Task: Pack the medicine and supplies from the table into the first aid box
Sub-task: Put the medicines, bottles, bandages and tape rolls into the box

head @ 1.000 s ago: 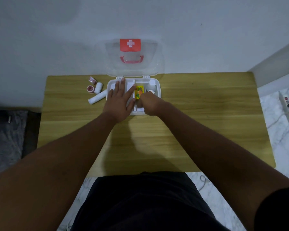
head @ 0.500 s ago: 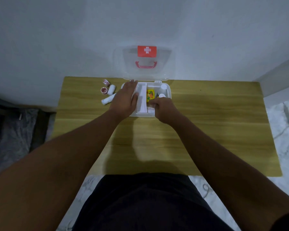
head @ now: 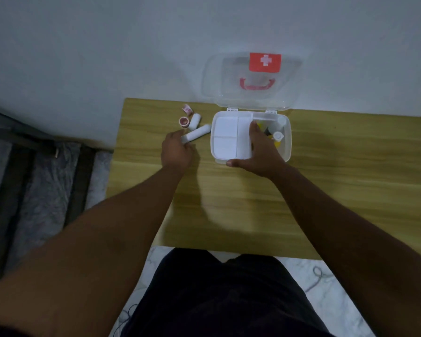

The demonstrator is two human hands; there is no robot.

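Observation:
The first aid box (head: pixel 288 144) stands open at the table's far edge, its clear lid (head: pixel 229 79) with a red cross leaning on the wall. A white divided tray (head: pixel 225 132) fills the box's left part. My right hand (head: pixel 260 154) grips the tray's right edge, thumb at the front rim. Beside it in the box are two small white bottles (head: pixel 278 136) and a yellow item (head: pixel 260 123). My left hand (head: pixel 176 149) closes on the near end of a long white bandage roll (head: pixel 198 132) left of the box.
A shorter white roll (head: pixel 195 120) and two reddish tape rolls (head: pixel 183 121) lie on the wooden table (head: pixel 338 186) behind the long roll. The table's left edge is close to my left hand, with dark bedding (head: pixel 34 178) below it.
My left hand left the tray and moved left onto the long bandage roll. My right hand shifted from the yellow pack to the tray's right edge. The camera view turned left.

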